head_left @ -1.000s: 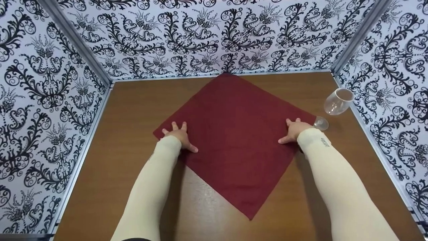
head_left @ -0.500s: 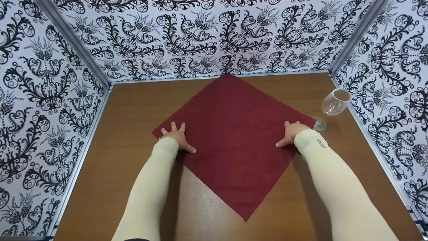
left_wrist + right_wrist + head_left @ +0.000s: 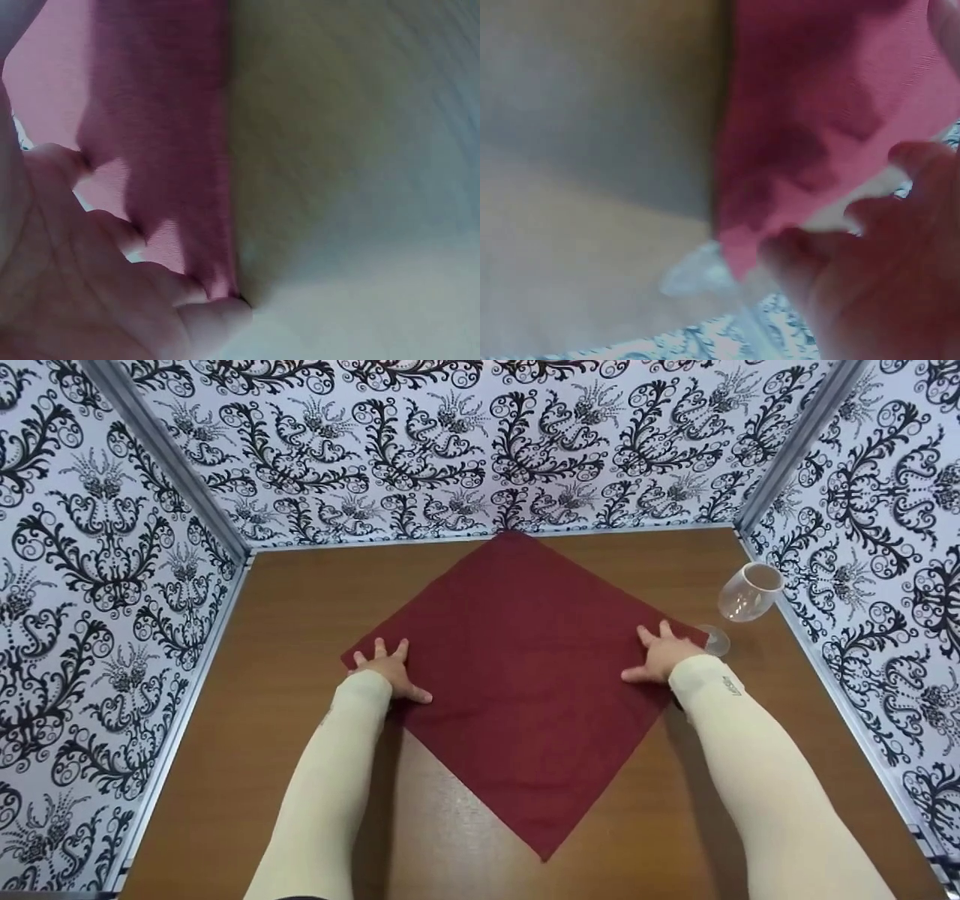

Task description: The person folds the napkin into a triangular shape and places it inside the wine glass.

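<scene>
A dark red cloth napkin (image 3: 517,660) lies spread flat in a diamond on the wooden table, one corner toward me and one at the back wall. My left hand (image 3: 388,671) rests on its left corner with fingers spread; in the left wrist view the fingertips (image 3: 191,289) touch the cloth along its edge. Near the right corner, my right hand (image 3: 660,656) has its fingers spread over the cloth. A clear stemmed glass (image 3: 750,592) stands just beyond that corner, which overlaps part of its foot (image 3: 718,641).
Patterned black-and-white panels (image 3: 420,450) enclose the table (image 3: 285,607) at the back and both sides, with grey metal strips along the corners. The glass stands close to the right panel (image 3: 885,585).
The left hand has slid slightly left over the cloth. The right hand's fingers have lifted and spread a little. The napkin's near corner has shifted slightly left and toward me.
</scene>
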`<state>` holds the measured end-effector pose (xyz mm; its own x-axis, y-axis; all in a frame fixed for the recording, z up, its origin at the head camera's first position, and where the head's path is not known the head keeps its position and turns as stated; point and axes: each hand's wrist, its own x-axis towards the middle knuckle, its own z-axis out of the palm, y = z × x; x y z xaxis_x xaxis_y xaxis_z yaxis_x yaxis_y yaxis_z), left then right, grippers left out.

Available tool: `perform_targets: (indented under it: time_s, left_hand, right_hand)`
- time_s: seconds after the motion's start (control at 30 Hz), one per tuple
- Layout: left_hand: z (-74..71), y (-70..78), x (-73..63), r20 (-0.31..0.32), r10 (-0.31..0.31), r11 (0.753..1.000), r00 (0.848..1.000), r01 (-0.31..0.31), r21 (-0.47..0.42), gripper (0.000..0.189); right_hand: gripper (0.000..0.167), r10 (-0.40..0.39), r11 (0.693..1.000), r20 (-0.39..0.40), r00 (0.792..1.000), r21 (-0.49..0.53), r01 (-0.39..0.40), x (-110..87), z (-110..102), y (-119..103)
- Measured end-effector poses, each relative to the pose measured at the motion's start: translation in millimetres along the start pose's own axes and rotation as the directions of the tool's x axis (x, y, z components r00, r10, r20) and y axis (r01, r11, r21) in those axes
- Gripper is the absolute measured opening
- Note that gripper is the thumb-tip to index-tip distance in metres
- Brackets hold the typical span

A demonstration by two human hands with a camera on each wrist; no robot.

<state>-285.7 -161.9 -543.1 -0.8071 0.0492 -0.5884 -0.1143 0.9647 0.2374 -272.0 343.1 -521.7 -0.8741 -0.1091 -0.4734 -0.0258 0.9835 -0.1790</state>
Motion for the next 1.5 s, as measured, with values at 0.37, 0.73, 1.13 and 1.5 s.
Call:
perform_targets:
  time_s: [0.37, 0.73, 1.13, 1.5]
  left_hand:
    - [1.7, -0.3, -0.2, -0.022, -0.006, 1.0, 1.0, 0.006, 0.017, 0.138]
    - [-0.4, 5.4, -14.4, -0.049, 0.022, 0.999, 0.999, -0.021, 0.03, 0.131]
    - [0.2, 13.5, -26.1, -0.061, 0.095, 0.995, 0.994, -0.093, 0.032, 0.126]
    - [3.9, 7.4, -5.0, -0.048, 0.07, 0.996, 0.996, -0.067, 0.057, 0.133]
  right_hand:
    - [0.126, 0.035, 0.998, 0.096, 0.995, 0.044, -0.039, 0.1, 7, 4]
    - [0.121, 0.024, 0.999, 0.076, 0.997, 0.026, -0.026, -2.7, 4, 1]
    - [0.127, 0.016, 0.996, 0.1, 0.995, 0.091, -0.026, -4.3, 8, 6]
    - [0.124, 0.024, 0.997, 0.112, 0.993, 0.069, -0.032, -7.5, 4, 2]
